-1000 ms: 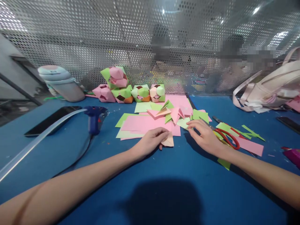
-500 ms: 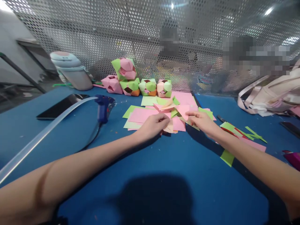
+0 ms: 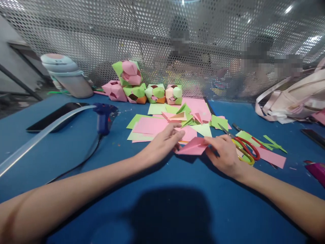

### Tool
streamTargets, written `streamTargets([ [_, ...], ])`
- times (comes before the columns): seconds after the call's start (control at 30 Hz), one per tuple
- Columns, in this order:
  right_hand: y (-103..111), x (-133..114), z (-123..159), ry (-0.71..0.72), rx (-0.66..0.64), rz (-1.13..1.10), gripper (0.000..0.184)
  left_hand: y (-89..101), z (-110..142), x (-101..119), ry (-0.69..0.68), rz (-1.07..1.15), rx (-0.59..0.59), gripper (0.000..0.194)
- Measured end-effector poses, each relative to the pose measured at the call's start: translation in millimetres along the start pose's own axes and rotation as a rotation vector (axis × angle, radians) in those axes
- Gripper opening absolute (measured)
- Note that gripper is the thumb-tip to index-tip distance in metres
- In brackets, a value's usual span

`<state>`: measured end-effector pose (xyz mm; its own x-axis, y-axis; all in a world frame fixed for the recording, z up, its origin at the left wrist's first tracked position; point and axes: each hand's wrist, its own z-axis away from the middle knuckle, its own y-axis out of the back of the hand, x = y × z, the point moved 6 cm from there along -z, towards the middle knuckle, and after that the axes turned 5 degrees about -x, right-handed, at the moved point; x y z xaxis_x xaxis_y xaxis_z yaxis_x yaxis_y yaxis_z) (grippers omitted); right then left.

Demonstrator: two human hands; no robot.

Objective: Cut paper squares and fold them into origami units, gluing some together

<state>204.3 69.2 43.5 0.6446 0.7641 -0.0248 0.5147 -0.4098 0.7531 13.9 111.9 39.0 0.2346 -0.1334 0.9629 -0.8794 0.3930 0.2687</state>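
A folded piece of pink paper (image 3: 193, 146) is raised a little off the blue table. My right hand (image 3: 223, 154) pinches its right end between thumb and fingers. At its left tip is my left hand (image 3: 166, 140), thumb and forefinger apart, lower fingers by the paper; whether they touch it is hard to tell. Just behind lies a loose pile of folded pieces, among them a peach one (image 3: 179, 116), a green one (image 3: 185, 110) and a pale green triangle (image 3: 201, 129). Flat pink sheets (image 3: 149, 125) stick out left of the pile.
Scissors (image 3: 247, 149) with red and yellow handles lie by my right wrist among paper scraps (image 3: 273, 156). Left are a blue glue gun (image 3: 103, 118), a black tablet-like slab (image 3: 56, 117) and a bottle (image 3: 71, 76). Several paper balls (image 3: 135, 93) stand against the perforated panel. A bag (image 3: 297, 95) lies right.
My right hand has come nearer and now holds the folded pink paper in front of the pile. My left hand has let go of the peach piece. The scissors have come into sight.
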Motion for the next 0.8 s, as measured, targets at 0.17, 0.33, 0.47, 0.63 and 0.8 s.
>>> streamTargets([
  [0.17,-6.8,-12.7,4.4,0.123,-0.123,0.011,0.036,-20.9,3.7,-15.6,0.099,0.106,-0.045,0.040],
  [0.33,-12.9,-13.4,5.5,0.115,-0.188,-0.048,0.023,-32.7,8.8,-19.0,0.113,0.232,-0.164,0.032],
  [0.47,-14.9,-11.3,5.0,0.081,-0.249,-0.035,0.022,-33.2,10.6,-18.7,0.122,0.190,-0.158,0.043],
  [0.63,-11.7,-16.8,2.7,0.097,-0.322,-0.186,0.022,-21.9,8.1,-15.5,0.021,0.058,0.010,0.018],
  [0.8,-12.9,-4.9,2.1,-0.227,-0.191,-0.397,0.007,-24.8,8.9,-16.0,-0.001,0.050,-0.010,0.018],
])
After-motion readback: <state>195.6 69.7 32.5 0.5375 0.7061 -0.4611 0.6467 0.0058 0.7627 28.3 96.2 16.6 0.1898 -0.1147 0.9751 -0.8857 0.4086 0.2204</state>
